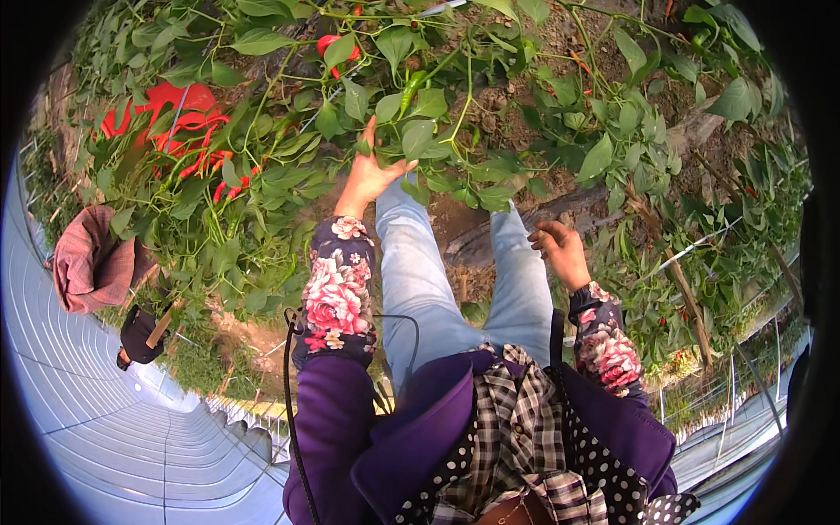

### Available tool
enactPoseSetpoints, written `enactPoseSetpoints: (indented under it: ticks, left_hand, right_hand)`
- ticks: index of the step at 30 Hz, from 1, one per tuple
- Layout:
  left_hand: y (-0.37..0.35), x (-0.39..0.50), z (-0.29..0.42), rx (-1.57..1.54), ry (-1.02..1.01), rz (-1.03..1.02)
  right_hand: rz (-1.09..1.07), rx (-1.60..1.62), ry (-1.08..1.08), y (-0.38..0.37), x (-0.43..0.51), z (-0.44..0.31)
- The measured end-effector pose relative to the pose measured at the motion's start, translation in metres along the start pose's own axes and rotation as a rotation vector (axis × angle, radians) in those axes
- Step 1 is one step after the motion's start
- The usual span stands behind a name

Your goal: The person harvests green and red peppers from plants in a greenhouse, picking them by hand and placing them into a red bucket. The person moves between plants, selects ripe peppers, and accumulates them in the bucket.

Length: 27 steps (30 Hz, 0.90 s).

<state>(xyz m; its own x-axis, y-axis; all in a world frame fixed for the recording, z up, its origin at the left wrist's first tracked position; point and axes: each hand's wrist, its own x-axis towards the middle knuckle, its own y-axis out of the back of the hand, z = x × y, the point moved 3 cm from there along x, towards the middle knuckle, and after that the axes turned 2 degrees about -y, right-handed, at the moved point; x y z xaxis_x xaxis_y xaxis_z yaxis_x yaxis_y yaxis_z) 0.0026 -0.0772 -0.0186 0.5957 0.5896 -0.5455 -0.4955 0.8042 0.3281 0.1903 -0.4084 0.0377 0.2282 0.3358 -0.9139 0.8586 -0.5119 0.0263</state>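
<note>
My left hand (372, 176) reaches into a pepper plant, thumb and index finger spread wide among the leaves (418, 139). Nothing shows in its grasp, though leaves hide part of the fingers. Just above it hangs a long green chili pepper (412, 93), and farther up a curled red pepper (338, 49) is partly covered by a leaf. My right hand (563, 254) hovers beside my right knee with fingers loosely bent, holding nothing visible. To the left, several red chili peppers (226, 187) show between the stems beside a bright red bag or sheet (174, 105).
Pepper foliage (630, 131) spreads over bare soil (476, 282). Wooden stakes (689, 305) and a pale string (702, 246) stand at right. A red checked cloth or garment (95, 262) and a person in dark clothing (141, 335) appear at left, under greenhouse sheeting (98, 446).
</note>
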Motion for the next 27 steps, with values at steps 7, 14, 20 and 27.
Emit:
enactPoseSetpoints:
  ticks: [7,14,20,27]
  left_hand:
    - [-0.001,0.062,0.036,-0.463,0.200,0.186]
    - [0.047,0.057,0.106,-0.542,0.320,0.217]
    - [0.014,0.052,0.158,-0.628,0.376,0.117]
    - [-0.006,0.058,0.164,-0.528,0.428,0.180]
  right_hand:
    - [0.037,0.182,-0.008,0.007,-0.010,0.040]
    - [0.084,0.166,0.206,0.017,0.003,0.077]
    - [0.201,-0.043,0.781,-0.026,0.057,-0.011]
    - [-0.136,-0.340,0.858,-0.108,0.097,-0.045]
